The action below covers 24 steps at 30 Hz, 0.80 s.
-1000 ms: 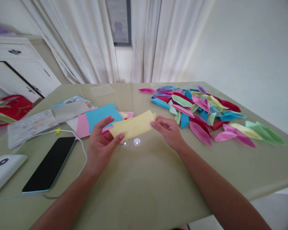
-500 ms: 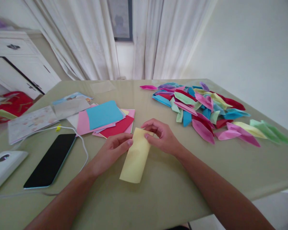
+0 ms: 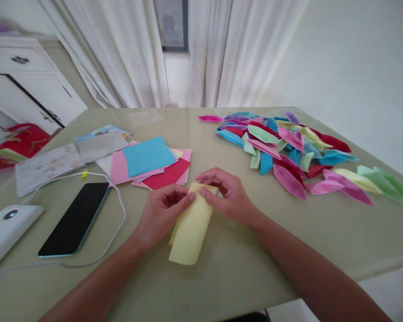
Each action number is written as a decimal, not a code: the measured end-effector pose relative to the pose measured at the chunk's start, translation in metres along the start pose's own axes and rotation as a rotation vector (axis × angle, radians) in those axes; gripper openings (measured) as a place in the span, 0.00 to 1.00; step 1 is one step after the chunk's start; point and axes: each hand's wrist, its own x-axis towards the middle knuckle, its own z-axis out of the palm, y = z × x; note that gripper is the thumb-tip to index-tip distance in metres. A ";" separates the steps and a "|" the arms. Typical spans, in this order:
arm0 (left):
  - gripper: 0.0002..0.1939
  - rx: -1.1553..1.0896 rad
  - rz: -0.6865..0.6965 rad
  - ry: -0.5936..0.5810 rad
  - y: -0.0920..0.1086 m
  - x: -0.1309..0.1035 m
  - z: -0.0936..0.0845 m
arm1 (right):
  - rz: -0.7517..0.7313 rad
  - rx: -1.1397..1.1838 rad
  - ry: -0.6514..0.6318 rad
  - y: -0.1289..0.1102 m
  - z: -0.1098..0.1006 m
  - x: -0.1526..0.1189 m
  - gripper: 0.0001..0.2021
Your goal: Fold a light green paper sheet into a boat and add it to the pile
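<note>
A folded sheet of yellow paper (image 3: 192, 235) is held between my two hands, its long end slanting down toward me. At its upper left edge, my left hand (image 3: 163, 212) pinches it, thumb on top and fingers behind. My right hand (image 3: 226, 194) grips the upper right part, its thumb pressed on the paper near the left thumb. The layers part slightly at the lower left, where a second edge shows. The fingertips behind the paper are hidden.
Coloured paper sheets (image 3: 147, 156) lie beyond my left hand. A black phone (image 3: 75, 219), a white cable (image 3: 123, 210) and a white device (image 3: 11, 230) are at left. Many folded paper pieces (image 3: 289, 143) are heaped at the right back. Cards (image 3: 49, 170) lie far left.
My left hand has moved onto the upper edge of the yellow paper and pinches it now. The paper's layers have spread apart at the lower left. The view has shifted slightly.
</note>
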 end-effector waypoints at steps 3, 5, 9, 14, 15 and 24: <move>0.11 0.001 -0.002 0.018 0.002 0.000 0.001 | -0.019 0.014 0.009 -0.001 0.001 0.000 0.12; 0.12 0.005 -0.007 0.031 0.003 -0.001 0.002 | -0.024 0.018 0.010 0.000 0.001 0.000 0.11; 0.12 0.031 -0.030 0.040 0.008 -0.001 0.003 | -0.036 0.010 0.019 0.001 0.001 0.000 0.11; 0.10 0.041 -0.020 0.036 0.009 -0.002 0.004 | -0.032 0.011 0.016 -0.001 0.000 -0.001 0.11; 0.09 0.039 -0.022 0.037 0.009 -0.002 0.004 | -0.028 0.011 0.013 -0.002 0.000 -0.001 0.12; 0.09 0.012 -0.020 0.063 0.009 -0.002 0.006 | -0.046 -0.008 0.008 -0.006 0.000 -0.001 0.11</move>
